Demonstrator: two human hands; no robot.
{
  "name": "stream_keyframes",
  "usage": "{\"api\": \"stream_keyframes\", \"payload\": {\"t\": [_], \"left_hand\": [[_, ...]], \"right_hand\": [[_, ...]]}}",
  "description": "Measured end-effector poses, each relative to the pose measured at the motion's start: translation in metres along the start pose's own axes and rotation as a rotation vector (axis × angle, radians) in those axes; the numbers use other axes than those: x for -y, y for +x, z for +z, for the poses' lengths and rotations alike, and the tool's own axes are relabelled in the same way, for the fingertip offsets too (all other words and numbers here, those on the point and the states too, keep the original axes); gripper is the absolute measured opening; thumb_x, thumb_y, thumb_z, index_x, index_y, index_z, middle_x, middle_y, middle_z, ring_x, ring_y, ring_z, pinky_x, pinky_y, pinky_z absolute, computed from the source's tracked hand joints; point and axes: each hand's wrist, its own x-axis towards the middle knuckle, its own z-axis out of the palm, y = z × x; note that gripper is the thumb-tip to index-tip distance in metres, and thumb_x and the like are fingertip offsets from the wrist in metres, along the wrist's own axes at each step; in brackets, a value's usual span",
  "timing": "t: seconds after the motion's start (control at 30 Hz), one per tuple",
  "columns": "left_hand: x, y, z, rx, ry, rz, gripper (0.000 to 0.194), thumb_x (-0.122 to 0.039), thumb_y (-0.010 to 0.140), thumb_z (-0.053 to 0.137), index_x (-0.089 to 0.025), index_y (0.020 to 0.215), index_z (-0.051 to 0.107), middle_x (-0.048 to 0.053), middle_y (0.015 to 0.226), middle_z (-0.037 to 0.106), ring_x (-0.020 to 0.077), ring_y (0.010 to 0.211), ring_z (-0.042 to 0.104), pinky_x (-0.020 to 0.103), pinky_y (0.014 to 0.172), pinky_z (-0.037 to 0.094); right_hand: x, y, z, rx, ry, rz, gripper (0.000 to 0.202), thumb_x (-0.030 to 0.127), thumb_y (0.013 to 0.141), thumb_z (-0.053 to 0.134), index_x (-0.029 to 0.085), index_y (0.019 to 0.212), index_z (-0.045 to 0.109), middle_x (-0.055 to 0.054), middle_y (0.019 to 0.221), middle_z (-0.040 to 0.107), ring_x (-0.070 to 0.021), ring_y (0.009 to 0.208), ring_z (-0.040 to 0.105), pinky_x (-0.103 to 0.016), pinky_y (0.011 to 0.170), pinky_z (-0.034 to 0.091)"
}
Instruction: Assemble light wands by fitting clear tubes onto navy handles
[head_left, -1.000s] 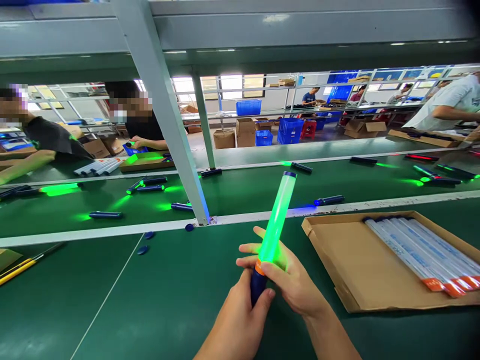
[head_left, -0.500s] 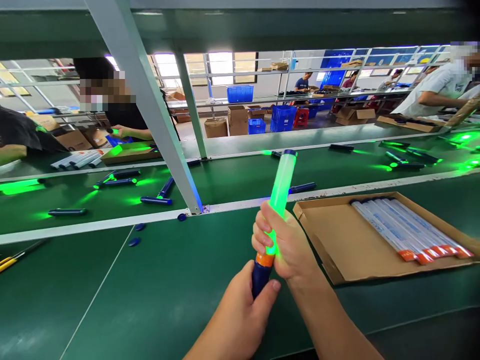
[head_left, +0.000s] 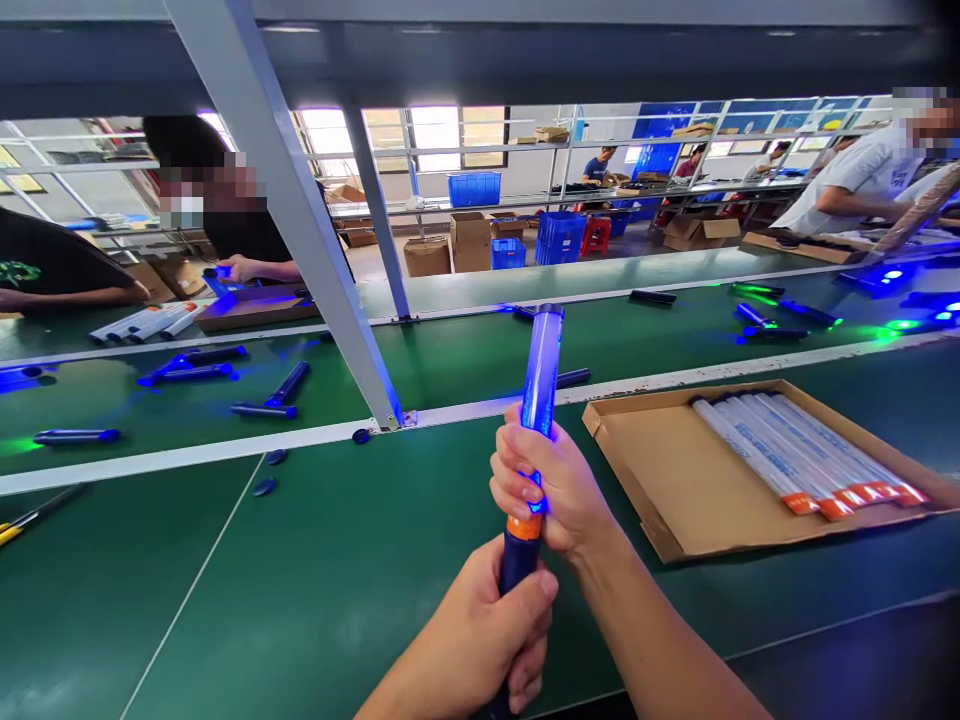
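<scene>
Light wand upright over the green table, long axis tipped slightly away. Left hand wrapped round the dark handle below, right hand clenched on the glowing tube just above the orange collar. Cardboard tray off right.

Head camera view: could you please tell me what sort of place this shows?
Probably a factory assembly line: a long green conveyor belt strewn with lit baton lights, and an open cardboard box of finished white tubes.

Blue-glowing baton tube, orange collar, navy handle; dark green bench.
</scene>
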Motion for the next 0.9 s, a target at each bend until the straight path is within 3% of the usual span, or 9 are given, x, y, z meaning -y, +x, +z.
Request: {"api": "stream_keyframes", "payload": {"t": [0.1, 0.17, 0.27, 0.43, 0.53, 0.6, 0.67, 0.8, 0.9], "left_hand": [[0.005, 0.007, -0.002, -0.077, 0.093, 0.007, 0.039, -0.058, 0.088, 0.059, -0.023, 0.096, 0.043, -0.013, 0.050, 0.038, 0.0056, 0.034, 0.029, 0.018, 0.035, 0.032], [0.007, 0.015, -0.005, -0.288, 0.342, 0.080, 0.030, -0.050, 0.092, 0.055, -0.021, 0.096, 0.048, -0.008, 0.054, 0.048, 0.0098, 0.040, 0.042, 0.022, 0.042, 0.037], [0.010, 0.024, -0.013, -0.564, 0.713, 0.209, 0.016, -0.036, 0.093, 0.053, -0.020, 0.093, 0.052, 0.006, 0.082, 0.068, 0.0183, 0.068, 0.061, 0.028, 0.062, 0.043], [0.010, 0.028, -0.018, -0.597, 0.875, 0.175, 0.013, -0.034, 0.095, 0.049, -0.022, 0.092, 0.050, 0.011, 0.088, 0.071, 0.0244, 0.074, 0.065, 0.030, 0.064, 0.040], [-0.016, 0.043, -0.031, -0.621, 1.084, 0.163, 0.017, -0.038, 0.097, 0.047, -0.022, 0.099, 0.050, 0.010, 0.091, 0.073, 0.0247, 0.079, 0.069, 0.029, 0.064, 0.042], [-0.051, 0.066, -0.053, -0.728, 1.308, 0.144, 0.024, -0.043, 0.100, 0.042, -0.021, 0.108, 0.049, 0.011, 0.097, 0.073, 0.0244, 0.083, 0.070, 0.028, 0.066, 0.044], [-0.093, 0.097, -0.084, -0.854, 1.462, 0.109, 0.033, -0.044, 0.102, 0.037, -0.018, 0.119, 0.047, 0.015, 0.106, 0.071, 0.0272, 0.092, 0.070, 0.031, 0.070, 0.046], [-0.166, 0.155, -0.144, -0.889, 1.650, -0.024, 0.030, -0.031, 0.097, 0.052, -0.012, 0.120, 0.056, 0.018, 0.116, 0.067, 0.0296, 0.104, 0.066, 0.041, 0.086, 0.049], [-0.189, 0.190, -0.172, -0.885, 1.746, -0.117, 0.028, -0.029, 0.095, 0.058, -0.013, 0.118, 0.062, 0.012, 0.114, 0.066, 0.0284, 0.108, 0.063, 0.051, 0.095, 0.047]], "right_hand": [[-0.003, 0.003, 0.001, -0.043, -0.050, 0.008, 0.029, 0.026, 0.084, 0.073, 0.023, 0.079, 0.044, 0.012, 0.055, 0.040, -0.0032, 0.038, 0.029, -0.013, 0.032, 0.033], [-0.007, 0.007, 0.002, -0.156, -0.141, -0.016, 0.031, 0.029, 0.082, 0.074, 0.023, 0.078, 0.044, 0.012, 0.053, 0.039, -0.0035, 0.037, 0.030, -0.014, 0.031, 0.032], [-0.015, 0.012, 0.003, -0.366, -0.291, -0.113, 0.030, 0.032, 0.082, 0.072, 0.024, 0.079, 0.044, 0.013, 0.051, 0.039, -0.0044, 0.036, 0.032, -0.016, 0.031, 0.033], [-0.026, 0.023, -0.003, -0.435, -0.301, -0.164, 0.030, 0.038, 0.082, 0.072, 0.024, 0.084, 0.046, 0.013, 0.051, 0.040, -0.0059, 0.036, 0.036, -0.019, 0.034, 0.036], [-0.023, 0.025, -0.016, -0.419, -0.408, -0.211, 0.035, 0.047, 0.083, 0.072, 0.023, 0.100, 0.053, 0.005, 0.068, 0.059, -0.0124, 0.056, 0.060, -0.027, 0.055, 0.054], [-0.011, 0.018, -0.036, -0.435, -0.636, -0.250, 0.052, 0.048, 0.080, 0.075, 0.024, 0.121, 0.054, -0.006, 0.102, 0.068, -0.0198, 0.091, 0.069, -0.035, 0.081, 0.057], [0.013, 0.004, -0.069, -0.539, -0.958, -0.305, 0.064, 0.046, 0.081, 0.074, 0.027, 0.136, 0.050, -0.011, 0.131, 0.059, -0.0256, 0.116, 0.061, -0.043, 0.096, 0.051], [0.086, -0.041, -0.156, -0.836, -1.636, -0.273, 0.042, 0.043, 0.093, 0.058, 0.021, 0.129, 0.058, -0.014, 0.130, 0.061, -0.0319, 0.119, 0.058, -0.048, 0.098, 0.046], [0.141, -0.076, -0.213, -1.076, -2.092, -0.082, 0.036, 0.032, 0.097, 0.050, 0.012, 0.125, 0.061, -0.018, 0.122, 0.066, -0.0309, 0.115, 0.060, -0.042, 0.096, 0.046]]}}
